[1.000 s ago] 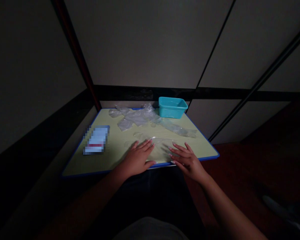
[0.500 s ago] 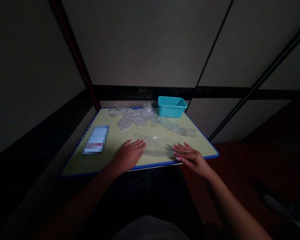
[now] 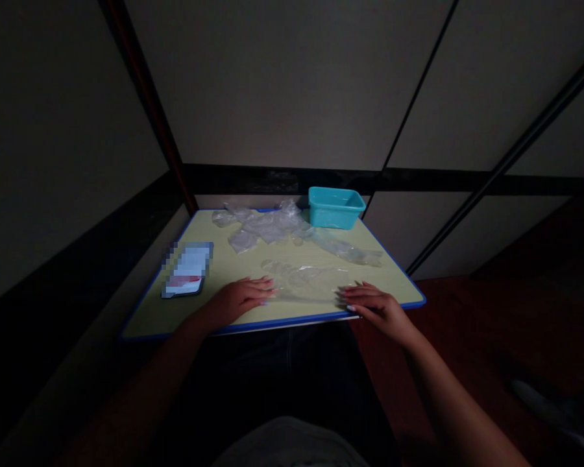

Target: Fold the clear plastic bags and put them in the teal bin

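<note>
A clear plastic bag (image 3: 306,280) lies flat near the front edge of a pale yellow table (image 3: 150,318) with a blue rim. My left hand (image 3: 236,301) rests at the bag's left end, fingers stretched out and open. At the right end is my right hand (image 3: 377,308), its fingers extended over the bag and the table's front edge, holding nothing. More crumpled clear bags (image 3: 267,227) form a pile at the back of the table, and one long clear bag (image 3: 348,248) stretches out to the right of them.
At the back right of the table stands a turquoise plastic basket (image 3: 335,211). A phone (image 3: 189,269) with a lit, blurred-out screen lies at the left. Behind the table rises a panelled wall (image 3: 272,84).
My left hand has slid left and slightly down from the bag. My right hand has shifted a little to the right. The bag's near side looks narrower.
</note>
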Tool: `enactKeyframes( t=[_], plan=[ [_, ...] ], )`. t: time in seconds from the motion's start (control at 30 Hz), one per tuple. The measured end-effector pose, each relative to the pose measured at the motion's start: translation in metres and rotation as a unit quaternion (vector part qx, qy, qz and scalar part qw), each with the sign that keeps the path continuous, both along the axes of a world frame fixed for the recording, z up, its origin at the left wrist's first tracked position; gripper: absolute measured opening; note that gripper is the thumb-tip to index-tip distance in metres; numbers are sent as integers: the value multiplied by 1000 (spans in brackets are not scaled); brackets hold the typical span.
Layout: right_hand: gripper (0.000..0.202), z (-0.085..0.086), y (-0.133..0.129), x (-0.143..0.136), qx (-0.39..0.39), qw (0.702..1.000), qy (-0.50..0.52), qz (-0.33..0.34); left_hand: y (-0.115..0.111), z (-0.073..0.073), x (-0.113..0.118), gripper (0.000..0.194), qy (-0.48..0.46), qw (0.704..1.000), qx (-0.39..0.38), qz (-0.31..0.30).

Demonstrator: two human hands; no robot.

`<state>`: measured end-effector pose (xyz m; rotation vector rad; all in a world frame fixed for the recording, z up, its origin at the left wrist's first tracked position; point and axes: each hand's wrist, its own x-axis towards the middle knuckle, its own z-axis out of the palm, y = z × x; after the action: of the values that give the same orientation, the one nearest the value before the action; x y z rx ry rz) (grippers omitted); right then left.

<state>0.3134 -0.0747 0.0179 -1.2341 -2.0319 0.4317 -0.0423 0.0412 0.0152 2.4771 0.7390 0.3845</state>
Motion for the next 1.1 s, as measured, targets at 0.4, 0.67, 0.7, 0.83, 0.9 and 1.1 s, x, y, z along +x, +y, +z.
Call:
enactKeyframes(
  t=[0.4, 0.67, 0.7, 0.83, 0.9, 1.1],
  plan=[
    [30, 15, 19, -3, -55, 991, 97, -76, 12, 11, 5, 36, -115, 986, -117, 33],
    [37, 18, 40, -4, -79, 983, 98, -137, 35, 19, 14, 39, -119, 988, -77, 68],
    [37, 18, 42, -4, -83, 981, 96, -147, 38, 20, 15, 38, -113, 989, -65, 74],
    [37, 16, 52, -3, -97, 977, 80, -170, 48, 24, 20, 33, -90, 992, -22, 88],
    [36, 15, 56, -3, -101, 977, 66, -177, 52, 27, 23, 31, -80, 992, -11, 97],
    [29, 12, 62, -7, -94, 974, 11, -207, 63, 30, 33, 30, -64, 993, -7, 97]
  ],
)
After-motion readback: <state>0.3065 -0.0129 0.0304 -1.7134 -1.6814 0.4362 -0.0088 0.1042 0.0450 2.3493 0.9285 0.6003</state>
